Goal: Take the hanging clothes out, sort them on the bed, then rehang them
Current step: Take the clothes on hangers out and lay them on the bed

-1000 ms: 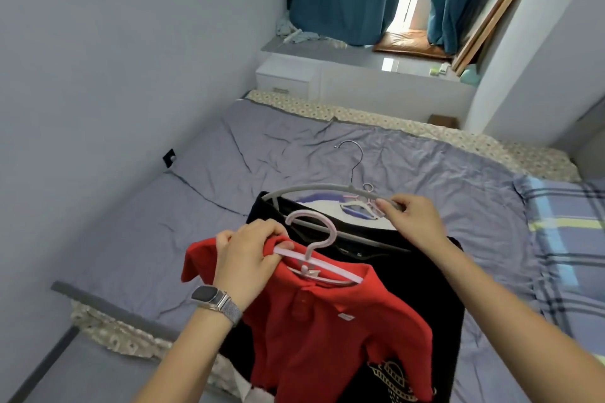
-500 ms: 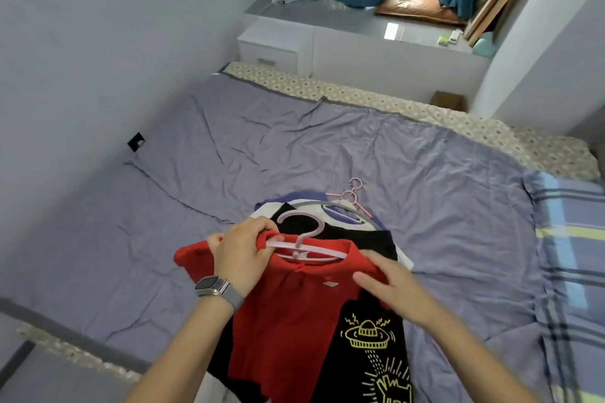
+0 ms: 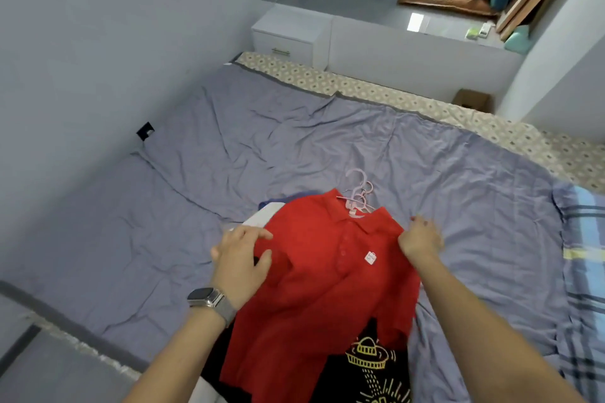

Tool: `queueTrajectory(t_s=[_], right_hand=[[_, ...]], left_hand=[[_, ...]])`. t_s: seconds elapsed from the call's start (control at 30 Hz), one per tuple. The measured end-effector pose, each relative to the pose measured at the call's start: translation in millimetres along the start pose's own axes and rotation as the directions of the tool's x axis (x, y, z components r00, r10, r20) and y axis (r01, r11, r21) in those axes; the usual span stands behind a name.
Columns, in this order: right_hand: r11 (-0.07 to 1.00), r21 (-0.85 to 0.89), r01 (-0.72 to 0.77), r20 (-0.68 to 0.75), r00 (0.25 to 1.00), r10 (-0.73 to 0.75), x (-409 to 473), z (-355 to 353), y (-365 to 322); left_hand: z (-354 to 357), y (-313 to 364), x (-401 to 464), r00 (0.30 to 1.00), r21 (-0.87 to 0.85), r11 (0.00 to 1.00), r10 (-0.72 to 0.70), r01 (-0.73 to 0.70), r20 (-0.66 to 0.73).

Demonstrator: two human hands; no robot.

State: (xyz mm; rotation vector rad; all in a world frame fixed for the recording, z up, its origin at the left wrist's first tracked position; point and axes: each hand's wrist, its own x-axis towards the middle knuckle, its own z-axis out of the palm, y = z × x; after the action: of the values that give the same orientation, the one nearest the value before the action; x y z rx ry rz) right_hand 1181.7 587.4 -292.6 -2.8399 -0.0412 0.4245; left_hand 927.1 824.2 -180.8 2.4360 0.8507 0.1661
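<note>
A red polo shirt [image 3: 330, 281] on a pale pink hanger [image 3: 357, 196] lies on top of a pile of clothes on the bed [image 3: 229, 154]. Under it a black T-shirt with a yellow print [image 3: 376, 366] shows, along with white and blue cloth at the pile's left edge. My left hand [image 3: 240, 258], with a watch on its wrist, rests on the red shirt's left shoulder with fingers spread. My right hand [image 3: 420, 237] pinches the shirt's right shoulder with curled fingers.
The grey-blue sheet stretches wide to the left and far side. A plaid blanket [image 3: 586, 271] lies at the right. A white nightstand [image 3: 288, 38], a window ledge and teal curtains stand beyond the bed. A wall runs along the left.
The red shirt has gone down flat onto the pile and further from me. My left hand let go of the hanger and now lies on the shirt's shoulder; my right hand took its other shoulder.
</note>
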Motion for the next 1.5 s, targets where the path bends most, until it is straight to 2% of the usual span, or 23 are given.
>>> queueTrajectory(t_s=[0.03,0.1,0.2,0.3,0.33,0.4,0.5,0.6,0.7,0.8,0.87,1.07,1.17,1.23,1.37,1.5], right_hand=[[0.998,-0.054,-0.008,0.082,0.997,0.012,-2,8,-5],[0.985,-0.084,0.150,0.278,0.953,-0.121,-24,28,-21],[0.934,0.087,0.345,0.542,0.771,-0.335,-92,58,-50],[0.862,0.184,0.472,0.680,0.573,-0.458,-166,75,-74],[0.841,0.202,0.502,0.701,0.525,-0.482,-185,79,-82],[0.797,0.234,0.557,0.697,0.476,-0.537,-217,82,-103],[0.721,0.262,0.641,0.628,0.454,-0.632,-263,79,-147],[0.660,0.324,0.677,0.565,0.421,-0.709,-325,76,-191],[0.569,0.360,0.739,0.559,0.318,-0.766,-408,80,-228],[0.421,0.410,0.809,0.570,0.132,-0.811,-524,93,-245],[0.327,0.449,0.831,0.583,0.005,-0.813,-611,103,-246],[0.037,0.589,0.807,0.603,-0.409,-0.685,-866,128,-197],[-0.085,0.653,0.752,0.594,-0.579,-0.559,-970,137,-150],[-0.165,0.690,0.704,0.583,-0.677,-0.449,-1027,143,-117],[-0.269,0.756,0.597,0.548,-0.802,-0.237,-1117,152,-55],[-0.298,0.794,0.530,0.529,-0.844,-0.090,-1176,167,-11]], left_hand=[[4,-8,-7,0.999,-0.003,1.000,-0.015,0.015,0.028],[10,-24,-21,0.995,0.018,0.999,-0.041,0.040,0.087],[8,-49,-43,0.992,-0.004,0.998,-0.060,0.061,0.108],[-6,-78,-63,0.988,-0.100,0.986,-0.120,0.130,0.099],[-14,-87,-72,0.981,-0.107,0.979,-0.164,0.175,0.101],[-35,-108,-96,0.963,-0.116,0.958,-0.254,0.263,0.087],[-73,-148,-155,0.940,-0.123,0.934,-0.340,0.336,-0.010],[-113,-190,-248,0.865,-0.152,0.869,-0.488,0.470,-0.117],[-150,-229,-361,0.719,-0.215,0.760,-0.650,0.614,-0.246],[-179,-251,-489,0.524,-0.340,0.625,-0.778,0.703,-0.346],[-189,-255,-576,0.408,-0.409,0.567,-0.813,0.715,-0.416],[-186,-229,-812,0.023,-0.589,0.346,-0.874,0.730,-0.485],[-169,-208,-905,-0.172,-0.675,0.234,-0.862,0.699,-0.477],[-154,-188,-955,-0.272,-0.729,0.179,-0.848,0.661,-0.455],[-127,-156,-1028,-0.456,-0.806,0.078,-0.791,0.587,-0.408],[-107,-146,-1065,-0.581,-0.856,-0.012,-0.739,0.517,-0.340]])
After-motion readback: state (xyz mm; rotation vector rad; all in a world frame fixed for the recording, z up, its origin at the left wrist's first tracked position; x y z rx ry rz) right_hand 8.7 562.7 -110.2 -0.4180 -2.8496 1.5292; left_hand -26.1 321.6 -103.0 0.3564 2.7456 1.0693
